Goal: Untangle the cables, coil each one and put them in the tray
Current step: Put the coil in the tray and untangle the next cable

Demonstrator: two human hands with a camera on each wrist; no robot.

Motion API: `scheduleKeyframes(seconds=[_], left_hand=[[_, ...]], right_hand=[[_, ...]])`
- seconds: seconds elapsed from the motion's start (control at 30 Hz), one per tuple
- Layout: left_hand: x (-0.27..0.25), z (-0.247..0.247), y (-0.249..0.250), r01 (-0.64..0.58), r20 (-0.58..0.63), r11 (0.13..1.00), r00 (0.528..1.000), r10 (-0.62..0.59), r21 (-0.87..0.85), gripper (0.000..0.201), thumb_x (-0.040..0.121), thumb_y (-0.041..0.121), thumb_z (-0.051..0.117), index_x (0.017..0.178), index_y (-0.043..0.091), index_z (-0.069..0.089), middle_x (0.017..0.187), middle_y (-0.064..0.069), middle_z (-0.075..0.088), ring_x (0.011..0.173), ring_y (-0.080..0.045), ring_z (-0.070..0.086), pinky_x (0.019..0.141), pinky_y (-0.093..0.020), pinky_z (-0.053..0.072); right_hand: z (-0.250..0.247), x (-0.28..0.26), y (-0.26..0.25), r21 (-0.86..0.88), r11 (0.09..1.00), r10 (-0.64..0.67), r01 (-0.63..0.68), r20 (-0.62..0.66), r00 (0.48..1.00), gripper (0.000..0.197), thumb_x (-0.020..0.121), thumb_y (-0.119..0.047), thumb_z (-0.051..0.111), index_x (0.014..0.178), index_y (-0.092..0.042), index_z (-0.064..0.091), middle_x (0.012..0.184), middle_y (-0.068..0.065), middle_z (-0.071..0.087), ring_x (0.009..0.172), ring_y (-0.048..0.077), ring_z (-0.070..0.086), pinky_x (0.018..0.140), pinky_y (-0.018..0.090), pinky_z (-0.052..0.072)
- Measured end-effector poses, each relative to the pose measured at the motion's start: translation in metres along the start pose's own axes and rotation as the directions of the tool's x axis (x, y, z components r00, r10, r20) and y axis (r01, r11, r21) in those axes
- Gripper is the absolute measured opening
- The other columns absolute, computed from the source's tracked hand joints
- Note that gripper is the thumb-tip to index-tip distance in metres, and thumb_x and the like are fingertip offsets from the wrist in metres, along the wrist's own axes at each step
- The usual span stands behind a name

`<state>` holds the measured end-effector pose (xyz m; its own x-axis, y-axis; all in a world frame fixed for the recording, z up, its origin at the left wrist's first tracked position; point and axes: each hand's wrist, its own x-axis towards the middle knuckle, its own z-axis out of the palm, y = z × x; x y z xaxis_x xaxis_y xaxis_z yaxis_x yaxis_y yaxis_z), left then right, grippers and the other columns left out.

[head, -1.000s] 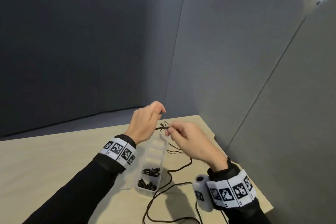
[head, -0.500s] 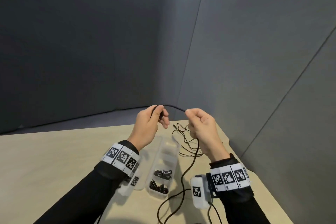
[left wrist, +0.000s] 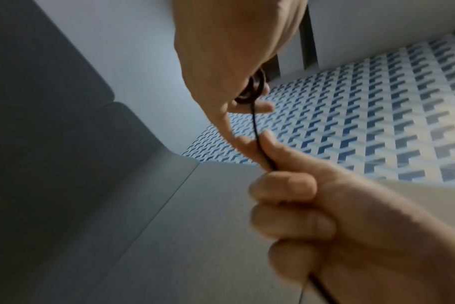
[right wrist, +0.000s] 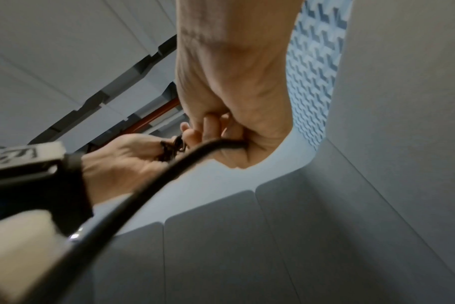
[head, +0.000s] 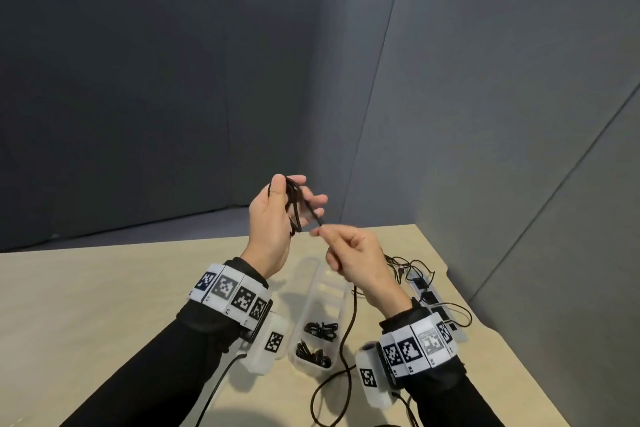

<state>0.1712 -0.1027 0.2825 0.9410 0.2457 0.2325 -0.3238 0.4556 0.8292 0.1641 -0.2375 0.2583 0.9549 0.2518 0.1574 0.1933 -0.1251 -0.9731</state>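
Observation:
My left hand (head: 292, 199) is raised above the table and holds a small coil of black cable (head: 294, 208) looped across its fingers. The coil (left wrist: 255, 88) also shows in the left wrist view under the palm. Just to the right and lower, my right hand (head: 320, 230) pinches the same cable, and the free length (head: 348, 329) hangs from it down to the table. The right wrist view shows that cable (right wrist: 169, 170) running into the right fist. Below the hands lies a clear compartment tray (head: 341, 291) with two coiled cables (head: 320, 329) in its near compartments.
A loose tangle of thin black cables (head: 408, 269) lies on the wooden table (head: 104, 305) at the right, over a white power strip (head: 427, 296). Grey padded partitions (head: 485, 114) close in the table at the back and right.
Both hands have risen. The left hand now carries more loops of cable, and the right hand has come back close to it along the cable.

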Motion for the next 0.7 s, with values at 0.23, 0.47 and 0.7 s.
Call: scheduleKeyframes(seconds=[0.23,0.47,0.7], left_hand=[[0.007,-0.017,-0.002,-0.262,0.127,0.787,0.965,0.231,0.559,0.023,0.1,0.028,0.039,0.089,0.02,0.059,0.062,0.006,0.048,0.047,-0.011,0.037,0.044,-0.024,0.03],[0.011,-0.059,-0.022,-0.508,0.509,-0.037,0.861,0.024,0.861,0.059,0.087,0.053,0.001,0.092,0.024,0.052,0.072,0.003,0.059,0.077,-0.028,0.059,0.062,-0.035,0.043],[-0.009,-0.062,-0.033,-0.64,0.649,0.111,0.747,-0.143,0.761,0.065,0.082,0.073,0.023,0.071,0.018,0.055,0.062,0.008,0.055,0.056,-0.011,0.048,0.057,-0.029,0.039]], right_hand=[[0.008,-0.015,-0.002,-0.248,0.966,0.127,-0.077,0.194,0.973,0.019,0.094,-0.013,0.053,0.089,-0.009,0.071,0.056,0.0,0.039,0.047,0.004,0.032,0.049,0.017,0.028],[-0.014,-0.023,-0.024,-0.704,0.685,-0.042,0.187,0.218,0.975,0.018,0.092,-0.029,0.054,0.086,-0.02,0.069,0.06,-0.014,0.054,0.056,0.0,0.047,0.056,0.022,0.036],[-0.027,-0.005,-0.014,-0.58,0.792,-0.219,0.189,0.019,0.976,0.018,0.083,-0.044,0.065,0.07,-0.032,0.068,0.059,-0.014,0.063,0.054,0.003,0.049,0.057,0.032,0.045]])
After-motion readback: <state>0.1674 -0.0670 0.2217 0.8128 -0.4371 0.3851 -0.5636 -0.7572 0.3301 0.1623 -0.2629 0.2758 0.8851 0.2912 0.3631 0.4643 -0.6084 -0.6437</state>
